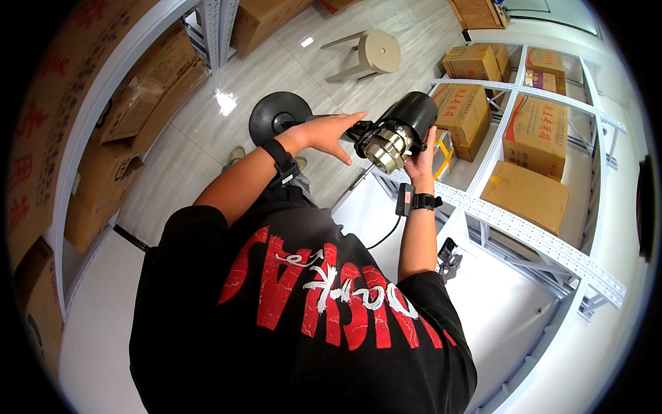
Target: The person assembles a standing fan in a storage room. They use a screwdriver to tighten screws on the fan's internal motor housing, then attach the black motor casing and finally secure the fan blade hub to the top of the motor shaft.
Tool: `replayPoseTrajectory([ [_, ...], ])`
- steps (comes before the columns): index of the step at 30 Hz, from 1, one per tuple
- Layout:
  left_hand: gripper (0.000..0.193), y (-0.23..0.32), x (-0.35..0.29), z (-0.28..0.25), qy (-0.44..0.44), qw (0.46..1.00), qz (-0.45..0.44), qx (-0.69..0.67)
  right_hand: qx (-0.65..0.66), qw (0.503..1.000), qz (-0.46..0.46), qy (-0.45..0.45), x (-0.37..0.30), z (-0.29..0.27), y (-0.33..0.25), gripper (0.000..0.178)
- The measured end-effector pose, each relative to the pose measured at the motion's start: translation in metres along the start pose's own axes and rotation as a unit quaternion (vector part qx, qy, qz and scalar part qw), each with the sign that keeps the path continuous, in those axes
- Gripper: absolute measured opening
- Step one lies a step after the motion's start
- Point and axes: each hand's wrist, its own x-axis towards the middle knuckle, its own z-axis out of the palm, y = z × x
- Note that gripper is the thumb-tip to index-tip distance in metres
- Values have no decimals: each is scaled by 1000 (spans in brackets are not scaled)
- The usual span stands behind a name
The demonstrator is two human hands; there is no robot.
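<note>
In front of me is a fan motor (388,146) with a rounded black housing and a brassy metal front, from which a thin shaft sticks out towards me. My right hand (420,163) grips its right side, the fingers running up along the black housing and partly hidden behind it. My left hand (329,134) is open just left of the motor, thumb and fingers spread apart. It hides part of a black stand, whose round base (274,116) rests on the floor beyond my left wrist. Both wrists carry black straps, and a small box sits on the right one.
A beige plastic stool (378,53) stands on the tiled floor ahead. White metal shelving (507,131) on the right bears several cardboard boxes (535,138). More boxes (138,103) fill a rack on my left. A small black device (449,259) is beside my right elbow.
</note>
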Motion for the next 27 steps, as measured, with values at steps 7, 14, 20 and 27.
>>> replayPoseTrajectory([
  [7, 105, 2, -10, 15, 18, 999, 13, -36, 22, 999, 38, -21, -2, -3, 1, 74],
  [14, 86, 41, -31, 2, 4, 999, -14, -32, 26, 998, 61, -21, -10, 0, -4, 74],
  [20, 95, 60, -10, 13, 92, 994, 51, 21, -21, 999, 49, 5, -13, 2, -5, 79],
  [27, 125, 81, 46, 15, 98, 986, 70, 118, 8, 995, 79, -54, -4, -13, -5, 75],
])
